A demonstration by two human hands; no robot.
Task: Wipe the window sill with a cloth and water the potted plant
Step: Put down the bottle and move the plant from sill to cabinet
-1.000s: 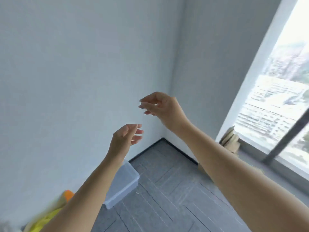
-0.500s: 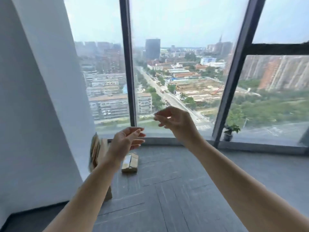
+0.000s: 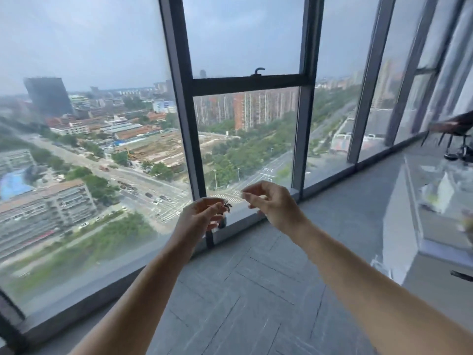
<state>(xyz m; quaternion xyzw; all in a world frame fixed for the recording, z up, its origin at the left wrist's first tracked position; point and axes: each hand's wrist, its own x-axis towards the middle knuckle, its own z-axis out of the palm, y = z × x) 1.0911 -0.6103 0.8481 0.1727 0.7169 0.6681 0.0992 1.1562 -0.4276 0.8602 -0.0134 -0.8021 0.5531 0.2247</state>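
Note:
Both my arms reach forward toward the low grey window sill (image 3: pixel 245 217), which runs along the foot of the tall windows. My left hand (image 3: pixel 198 219) is raised, fingers loosely curled and apart, holding nothing. My right hand (image 3: pixel 273 203) is beside it, also empty with its fingers apart. A small potted plant (image 3: pixel 223 221) in a dark round pot stands on the sill; my left hand hides most of it, and only a few leaves and the pot's edge show. No cloth is in view.
Dark window frames (image 3: pixel 184 124) divide the glass. A white cabinet or counter (image 3: pixel 419 226) with blurred items on it stands at the right. A dark chair (image 3: pixel 455 139) sits far right by the window. Grey tiled floor (image 3: pixel 256 290) lies below my arms.
My view has swung right, from the white corner wall to the windows and along them. The potted plant is now closer, right behind my left hand. Both hands stay raised and empty.

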